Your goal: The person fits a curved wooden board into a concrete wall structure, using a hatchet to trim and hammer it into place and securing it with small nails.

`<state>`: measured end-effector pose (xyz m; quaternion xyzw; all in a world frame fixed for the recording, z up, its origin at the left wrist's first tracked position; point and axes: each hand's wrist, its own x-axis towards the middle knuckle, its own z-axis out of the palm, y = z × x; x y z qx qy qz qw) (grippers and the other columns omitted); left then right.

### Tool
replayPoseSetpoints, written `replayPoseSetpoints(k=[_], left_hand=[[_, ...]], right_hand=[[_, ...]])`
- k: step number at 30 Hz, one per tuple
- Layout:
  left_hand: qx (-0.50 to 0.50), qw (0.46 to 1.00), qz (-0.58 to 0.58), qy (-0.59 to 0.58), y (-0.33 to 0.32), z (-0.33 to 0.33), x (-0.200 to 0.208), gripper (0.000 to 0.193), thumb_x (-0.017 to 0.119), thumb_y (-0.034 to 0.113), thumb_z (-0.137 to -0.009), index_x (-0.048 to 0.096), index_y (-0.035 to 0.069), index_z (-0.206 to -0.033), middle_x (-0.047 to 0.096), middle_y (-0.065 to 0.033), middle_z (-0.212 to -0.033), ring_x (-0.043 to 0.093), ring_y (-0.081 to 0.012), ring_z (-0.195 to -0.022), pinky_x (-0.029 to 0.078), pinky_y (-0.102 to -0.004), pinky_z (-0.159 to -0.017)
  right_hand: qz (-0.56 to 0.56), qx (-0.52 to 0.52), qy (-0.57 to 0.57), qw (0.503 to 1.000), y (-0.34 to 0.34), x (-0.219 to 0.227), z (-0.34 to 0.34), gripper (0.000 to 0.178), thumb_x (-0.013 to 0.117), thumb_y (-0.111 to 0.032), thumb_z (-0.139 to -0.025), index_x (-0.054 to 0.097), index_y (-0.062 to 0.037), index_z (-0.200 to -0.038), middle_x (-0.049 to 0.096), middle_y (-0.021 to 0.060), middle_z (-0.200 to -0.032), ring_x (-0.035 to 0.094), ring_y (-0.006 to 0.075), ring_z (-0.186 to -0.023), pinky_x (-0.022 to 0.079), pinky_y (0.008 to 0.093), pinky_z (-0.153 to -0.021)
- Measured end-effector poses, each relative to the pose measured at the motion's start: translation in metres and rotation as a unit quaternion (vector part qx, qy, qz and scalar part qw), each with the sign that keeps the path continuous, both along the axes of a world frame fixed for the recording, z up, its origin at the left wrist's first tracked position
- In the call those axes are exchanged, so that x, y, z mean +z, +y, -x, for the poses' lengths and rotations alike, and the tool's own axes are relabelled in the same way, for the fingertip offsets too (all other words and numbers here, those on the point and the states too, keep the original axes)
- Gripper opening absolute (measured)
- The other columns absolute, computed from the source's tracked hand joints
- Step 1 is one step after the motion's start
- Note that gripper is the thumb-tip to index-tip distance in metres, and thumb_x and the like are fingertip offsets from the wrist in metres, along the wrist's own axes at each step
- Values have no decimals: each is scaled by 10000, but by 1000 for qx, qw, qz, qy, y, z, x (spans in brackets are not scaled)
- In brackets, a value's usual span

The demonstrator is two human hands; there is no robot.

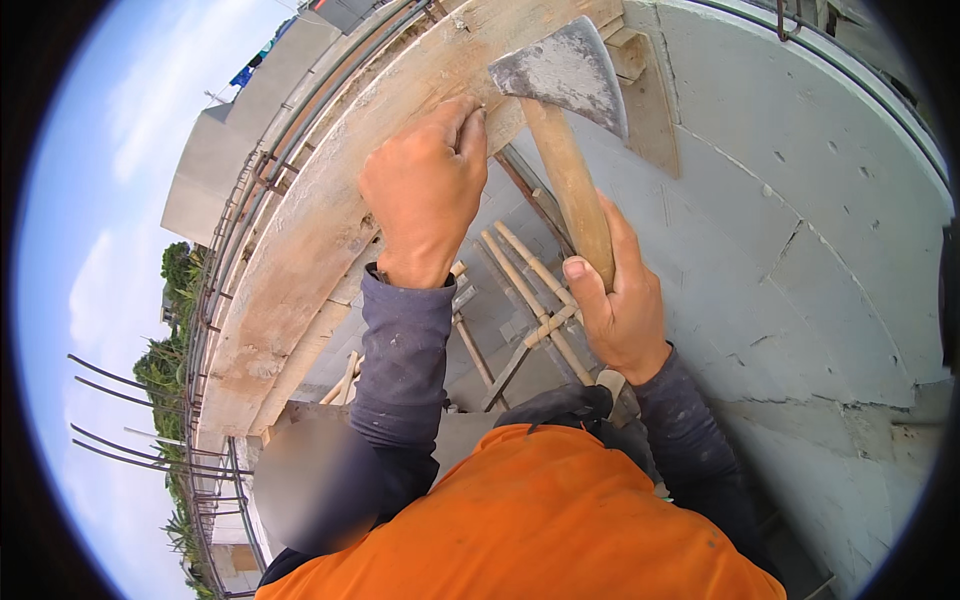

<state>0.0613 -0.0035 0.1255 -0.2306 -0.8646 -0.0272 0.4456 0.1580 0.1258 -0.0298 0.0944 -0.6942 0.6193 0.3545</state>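
My right hand (632, 305) is wrapped round the wooden handle of a hatchet (568, 165). The grey, scuffed hatchet head is raised at the top, close to a pale wooden board (330, 215) that runs along the upper left. Against that board, my left hand (425, 190) is closed, with thumb and finger pressed together. Whatever it may pinch is too small to make out. A short wood block (627, 55) juts out beside the hatchet head.
Steel reinforcing bars (270, 170) run along the board's outer side, and bare rod ends (120, 375) stick out at left. A grey block wall (790, 220) rises on the right. Wooden poles (545, 325) cross below, between my arms.
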Motion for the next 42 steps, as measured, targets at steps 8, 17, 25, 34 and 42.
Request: replayPoseSetpoints(k=[8, 17, 25, 34, 42], left_hand=[[-8, 1000, -19, 3, 0, 0, 0, 191, 750, 308, -925, 834, 167, -1022, 771, -109, -807, 739, -288, -687, 552, -365, -624], [16, 1000, 16, 3, -1, 0, 3, 187, 740, 300, -931, 833, 170, -1029, 767, -88, -785, 737, -284, -686, 547, -368, -607], [-64, 971, -139, -183, -27, -27, -9, 313, 756, 389, -946, 809, 83, -986, 618, -16, -611, 574, -131, -560, 439, -305, -535], [-244, 766, -475, -358, -31, -20, -69, 466, 751, 409, -1001, 737, -6, -1212, 544, 62, -664, 405, -3, -607, 289, -195, -548], [-247, 858, -346, -288, -5, 6, -54, 506, 670, 221, -1050, 557, -11, -1485, 642, 20, -785, 545, -34, -663, 414, -226, -567]], right_hand=[[-25, 54, -123, 991, 15, 10, -6, 642, 618, -316, -1042, 394, -26, -1569, 654, 288, -1341, 724, 412, -1106, 580, 424, -929], [-37, 42, -121, 991, 18, 14, -4, 604, 618, -283, -1042, 423, -11, -1544, 671, 293, -1299, 716, 420, -1119, 572, 433, -938], [-36, -12, -56, 998, 20, 16, -13, 594, 625, -293, -1042, 441, -4, -1528, 668, 275, -1324, 724, 398, -1125, 577, 438, -936], [-46, 10, -133, 990, 22, 21, -6, 622, 634, -388, -1039, 471, -8, -1504, 710, 248, -1213, 748, 351, -1035, 586, 411, -872], [-44, -16, -134, 990, 22, 27, -11, 610, 638, -413, -1035, 505, -6, -1469, 742, 214, -1073, 759, 304, -930, 584, 393, -816]])
